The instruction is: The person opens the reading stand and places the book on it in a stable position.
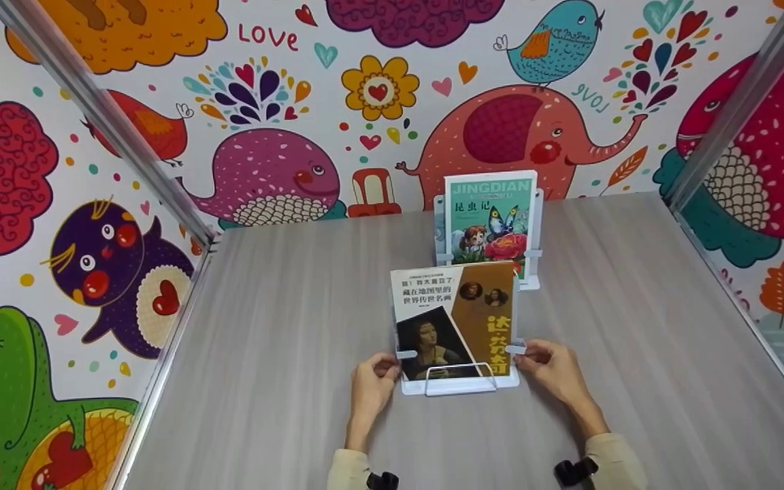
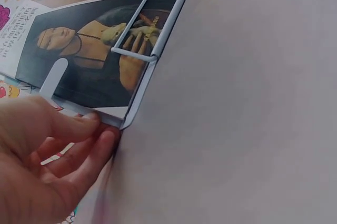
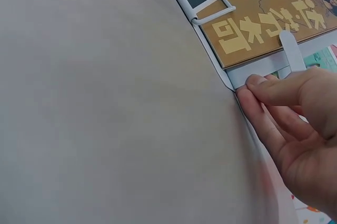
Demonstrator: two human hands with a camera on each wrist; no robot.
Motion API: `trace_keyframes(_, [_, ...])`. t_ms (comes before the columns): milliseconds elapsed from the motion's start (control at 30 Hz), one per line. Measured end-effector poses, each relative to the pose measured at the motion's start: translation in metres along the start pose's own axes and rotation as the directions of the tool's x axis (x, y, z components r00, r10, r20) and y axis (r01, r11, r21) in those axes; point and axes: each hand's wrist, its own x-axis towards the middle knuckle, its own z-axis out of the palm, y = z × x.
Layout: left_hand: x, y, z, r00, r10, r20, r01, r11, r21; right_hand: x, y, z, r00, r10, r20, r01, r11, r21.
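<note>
A book with a painted portrait and a brown panel (image 1: 456,320) leans upright on a white book stand (image 1: 460,389), behind its wire front bar and side clips. My left hand (image 1: 373,388) pinches the stand's lower left edge between thumb and fingers; the left wrist view shows this hand (image 2: 58,155) just below a side clip (image 2: 54,79). At the opposite lower corner, my right hand (image 1: 559,371) pinches the stand's edge. In the right wrist view its thumb and forefinger meet there, beside the brown cover (image 3: 263,29). The stand's back is hidden.
Directly behind stands a second white book stand (image 1: 533,278) holding a green book with a butterfly (image 1: 491,218). Both are on a grey wood-grain table (image 1: 283,327). Walls with cartoon animals (image 1: 276,170) enclose the table at the back and sides, with metal rails (image 1: 160,381) along the side edges.
</note>
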Motion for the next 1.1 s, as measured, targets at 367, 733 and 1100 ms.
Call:
trace_keyframes(367, [0.0, -0.013, -0.017, 0.997, -0.036, -0.061, 0.034, 0.999, -0.031, 0.005, -0.007, 0.025, 0.998, -0.051, 0.031, 0.051, 0.999, -0.004])
trace_keyframes(733, [0.006, -0.024, -0.039, 0.988, -0.067, -0.138, 0.066, 0.998, -0.01, 0.011, -0.018, 0.048, 0.989, -0.097, 0.111, 0.098, 0.995, -0.002])
trace_keyframes(1100, [0.019, -0.031, -0.056, 0.977, -0.09, -0.194, 0.094, 0.995, 0.012, 0.022, -0.032, 0.068, 0.979, -0.14, 0.151, 0.143, 0.99, -0.011])
